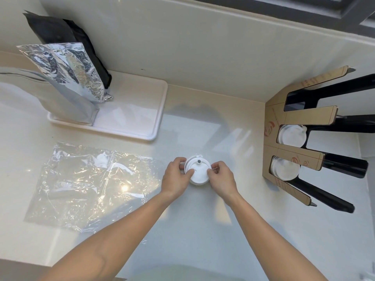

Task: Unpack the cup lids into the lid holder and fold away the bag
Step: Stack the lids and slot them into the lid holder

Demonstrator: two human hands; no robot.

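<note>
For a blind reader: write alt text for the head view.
Both hands, left hand and right hand, grip a white cup lid stack on a pale counter. An empty clear plastic bag lies left; a cardboard lid holder stands right.

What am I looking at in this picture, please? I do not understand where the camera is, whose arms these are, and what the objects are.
The single picture comes from a camera worn on a person's head, looking down at a pale counter. No machine is here; the two bare arms are the person's own. The left hand and the right hand both grip a small stack of white cup lids between them. On the left lies an emptied clear plastic bag, flat on the counter. On the right stands a cardboard and black lid holder; two of its slots already hold lids. At the back left, a white tray carries a silver foil pouch and a black pouch.
</note>
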